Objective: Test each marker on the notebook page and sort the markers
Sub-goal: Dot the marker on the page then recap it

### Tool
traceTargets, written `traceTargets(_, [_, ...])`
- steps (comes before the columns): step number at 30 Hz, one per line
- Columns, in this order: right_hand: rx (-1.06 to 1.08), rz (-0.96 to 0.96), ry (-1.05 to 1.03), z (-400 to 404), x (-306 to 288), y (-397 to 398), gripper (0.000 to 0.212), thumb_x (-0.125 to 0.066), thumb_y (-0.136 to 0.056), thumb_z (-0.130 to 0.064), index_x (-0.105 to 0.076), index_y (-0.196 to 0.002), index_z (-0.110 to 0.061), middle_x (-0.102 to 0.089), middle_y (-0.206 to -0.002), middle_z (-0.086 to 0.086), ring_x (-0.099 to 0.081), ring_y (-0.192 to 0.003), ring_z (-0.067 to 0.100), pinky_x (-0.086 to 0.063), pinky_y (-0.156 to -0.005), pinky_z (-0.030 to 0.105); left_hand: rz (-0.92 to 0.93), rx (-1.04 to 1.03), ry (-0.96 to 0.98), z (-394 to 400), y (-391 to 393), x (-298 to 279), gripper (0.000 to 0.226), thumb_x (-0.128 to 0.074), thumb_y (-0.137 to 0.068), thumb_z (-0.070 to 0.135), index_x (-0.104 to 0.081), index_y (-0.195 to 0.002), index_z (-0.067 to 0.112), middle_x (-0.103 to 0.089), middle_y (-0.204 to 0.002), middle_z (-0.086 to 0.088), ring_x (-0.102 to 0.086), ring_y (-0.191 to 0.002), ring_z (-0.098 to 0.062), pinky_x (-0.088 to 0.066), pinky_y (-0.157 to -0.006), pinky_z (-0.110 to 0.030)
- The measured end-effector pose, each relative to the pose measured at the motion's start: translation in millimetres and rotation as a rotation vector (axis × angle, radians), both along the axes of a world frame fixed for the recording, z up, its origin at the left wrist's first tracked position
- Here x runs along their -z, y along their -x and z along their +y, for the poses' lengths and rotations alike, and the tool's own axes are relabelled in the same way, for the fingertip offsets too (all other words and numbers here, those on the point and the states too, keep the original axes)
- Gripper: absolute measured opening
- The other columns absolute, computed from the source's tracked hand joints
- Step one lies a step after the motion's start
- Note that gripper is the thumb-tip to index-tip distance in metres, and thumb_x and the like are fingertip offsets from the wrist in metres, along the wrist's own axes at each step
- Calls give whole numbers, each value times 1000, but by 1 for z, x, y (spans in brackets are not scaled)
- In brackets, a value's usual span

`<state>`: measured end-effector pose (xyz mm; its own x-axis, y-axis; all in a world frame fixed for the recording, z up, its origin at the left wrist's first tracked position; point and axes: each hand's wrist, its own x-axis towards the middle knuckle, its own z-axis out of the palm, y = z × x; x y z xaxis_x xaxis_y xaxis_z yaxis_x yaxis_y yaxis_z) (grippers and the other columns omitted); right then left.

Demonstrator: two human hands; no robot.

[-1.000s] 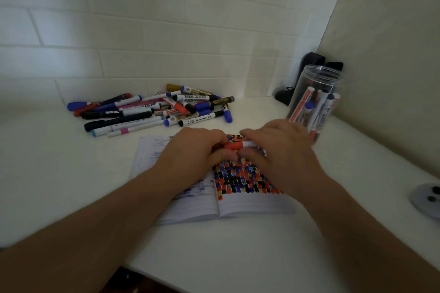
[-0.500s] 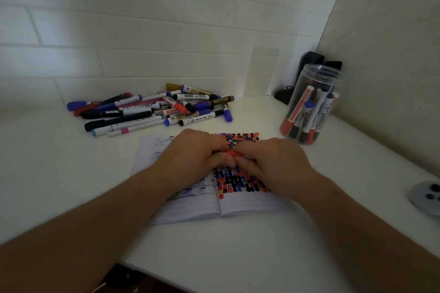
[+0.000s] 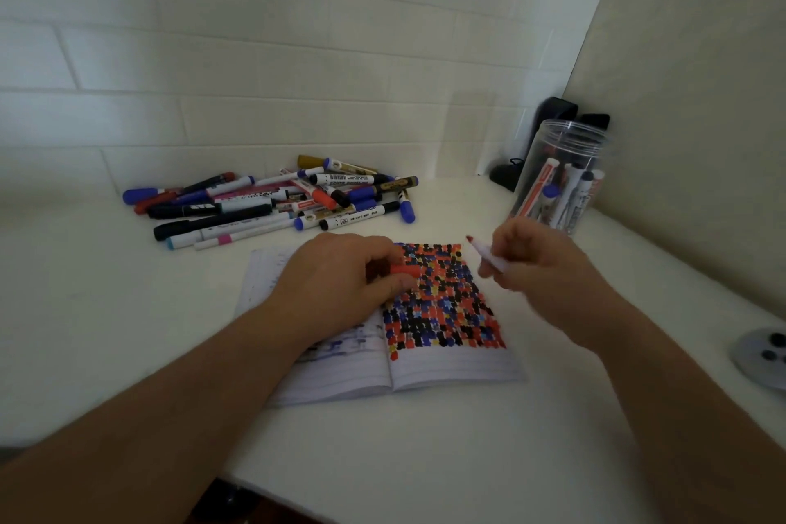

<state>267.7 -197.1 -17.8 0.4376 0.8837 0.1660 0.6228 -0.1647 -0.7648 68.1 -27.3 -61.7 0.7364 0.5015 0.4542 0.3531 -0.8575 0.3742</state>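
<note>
The left hand [image 3: 340, 281] pinches a red cap [image 3: 404, 271] over the notebook [image 3: 446, 366]; the right hand [image 3: 536, 264] grips the uncapped red marker [image 3: 485, 253], tip raised, ready to test.

A grey round object [image 3: 761, 357] lies right; dark objects [image 3: 553, 115] stand in the corner.

Dim, soft light; wide-angle bending at edges; right hand [image 3: 540, 264] motion-blurred.
</note>
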Motion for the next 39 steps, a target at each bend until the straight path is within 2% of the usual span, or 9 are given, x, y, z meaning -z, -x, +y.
traceTargets(2, [-51,507,-154,-3,-4,-9,44,-36,-83,26,-66,-96,-4,-76,-98,9,-69,-91,31,-62,-75,36,41,4,1,1,-1,0,48,-57,-85,75,-72,-115,40,-74,-101,16,-65,-90,-2,-55,-85,-32])
traceTargets(4, [-123,899,-279,-2,-6,-14,54,-38,-82,27,-73,-104,-8,-75,-107,13,-70,-91,23,-62,-73,29,67,66,72,3,-1,0,43,-65,-81,73,-76,-107,40,-74,-94,19,-65,-87,0,-57,-81,-34])
traceTargets(9, [-390,1150,-384,2,7,-9,32,-73,-88,-4,-72,-118,-14,-70,-109,15,-70,-94,22,-61,-75,25,134,256,382,12,0,-3,28,-83,-68,62,-77,-84,40,-73,-104,22,-65,-102,2,-54,-96,-42])
traceTargets(13, [-357,896,-214,5,14,11,12,-62,-98,-14,-68,-88,-13,-58,-69,10,-52,-54,15,-45,-45,21,183,368,487,18,3,-5,23,-91,-68,49,-78,-80,34,-68,-120,22,-60,-118,3,-45,-110,-45])
traceTargets(16, [-367,725,-95,8,22,33,12,-65,-79,-3,-58,-73,-11,-45,-52,5,-34,-41,14,-26,-40,21,186,383,455,19,2,-4,29,-87,-64,58,-76,-78,36,-67,-121,22,-59,-119,1,-45,-109,-46])
traceTargets(21, [-296,387,-45,8,23,54,24,-70,-83,6,-55,-67,-4,-52,-52,4,-44,-45,9,-35,-43,18,205,363,361,20,0,0,35,-78,-60,71,-73,-78,40,-66,-120,23,-59,-116,-1,-46,-104,-45])
traceTargets(25, [-232,293,-40,9,23,62,25,-74,-84,5,-57,-69,-6,-55,-52,-4,-46,-44,1,-35,-44,13,219,367,310,20,0,-2,34,-78,-60,69,-71,-77,40,-66,-118,25,-60,-113,1,-48,-102,-44])
traceTargets(30, [-186,220,-34,9,23,66,31,-82,-82,-9,-57,-65,-11,-58,-52,-4,-46,-43,4,-36,-43,15,215,380,289,21,0,-1,30,-78,-62,69,-69,-75,42,-66,-118,25,-61,-113,1,-49,-101,-46])
traceTargets(39, [-88,251,-2,11,26,72,31,-77,-84,-3,-53,-65,-7,-58,-47,-3,-47,-38,7,-37,-39,16,231,373,312,23,-1,1,34,-77,-60,71,-70,-77,43,-65,-119,24,-58,-117,-3,-46,-104,-47])
